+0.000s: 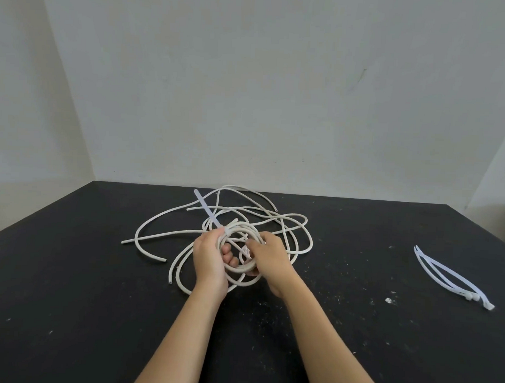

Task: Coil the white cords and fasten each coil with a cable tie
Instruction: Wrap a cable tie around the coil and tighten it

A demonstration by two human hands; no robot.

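We hold the coil (243,267) of white cord between our hands. Our left hand (210,258) curls round its left side, and our right hand (269,256) grips its right side. A cable tie (206,208) wraps the coil at our left fingertips, its tail pointing away. Loose cords (163,237) sprawl on the counter (98,315) beyond both hands. Spare cable ties (454,280) lie well right of our right hand.
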